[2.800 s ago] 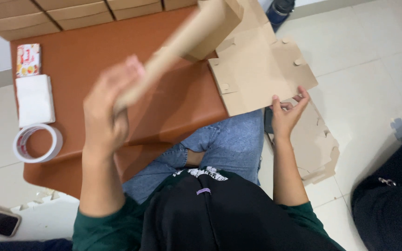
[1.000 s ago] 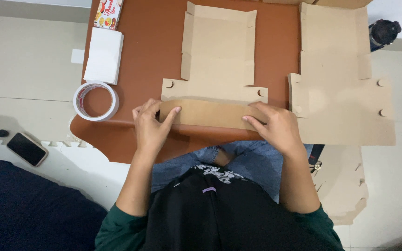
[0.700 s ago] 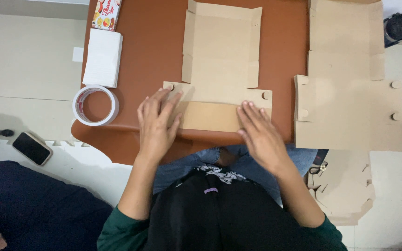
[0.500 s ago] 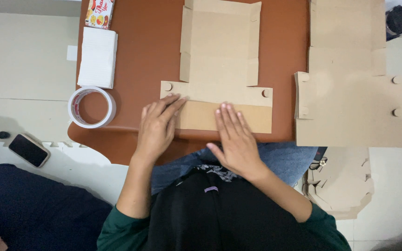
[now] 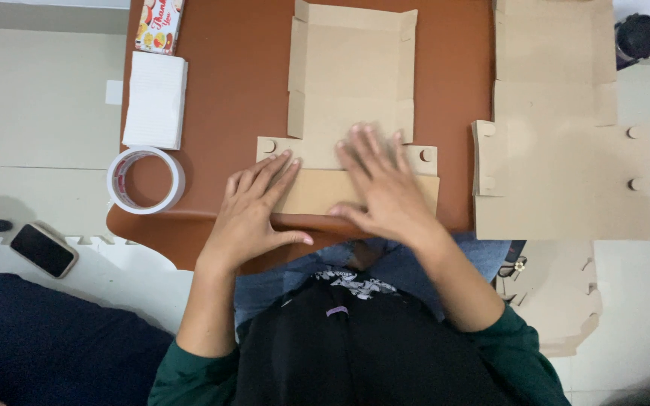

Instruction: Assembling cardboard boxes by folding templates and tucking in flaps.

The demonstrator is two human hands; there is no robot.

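A flat die-cut cardboard box blank (image 5: pixel 351 71) lies on the brown table (image 5: pixel 235 90), its near flap folded over into a darker strip (image 5: pixel 317 194). My left hand (image 5: pixel 253 210) lies flat on the left end of that strip, fingers spread. My right hand (image 5: pixel 381 184) presses flat on the middle of the fold, fingers pointing away from me. Neither hand grips anything.
A second cardboard blank (image 5: pixel 558 143) overhangs the table's right edge. A tape roll (image 5: pixel 145 180), a white stack (image 5: pixel 155 99) and a small printed packet (image 5: pixel 159 22) sit at the table's left. A phone (image 5: pixel 43 249) lies on the floor mat; more cardboard (image 5: pixel 558 293) sits low right; a dark bottle (image 5: pixel 639 36) stands at the top right.
The blank was laid flat on the table and its near flap folded over. My right hand has slid left along the fold toward the middle; my left hand stayed on the left end.
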